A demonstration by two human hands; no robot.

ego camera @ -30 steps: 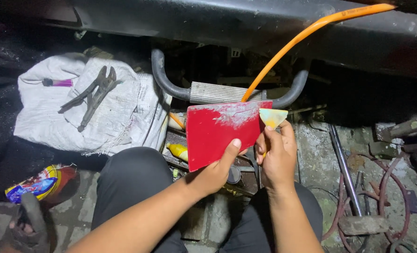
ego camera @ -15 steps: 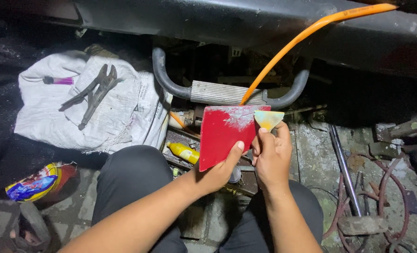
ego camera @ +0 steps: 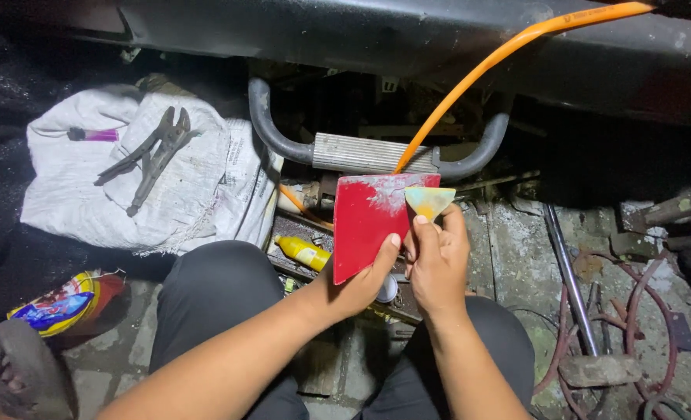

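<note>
Red plate upright over the lap, long axis vertical, worn whitish patch at top, left hand pinching its lower edge, right hand gripping small yellow scraper, tip pointing down.

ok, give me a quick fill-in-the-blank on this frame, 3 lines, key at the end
1. The left hand holds a flat ____ card.
2. The right hand pinches a small yellowish scraper at the card's top ____ corner.
3. The pliers lie on a white ____.

Missing words: red; right; sack
</note>
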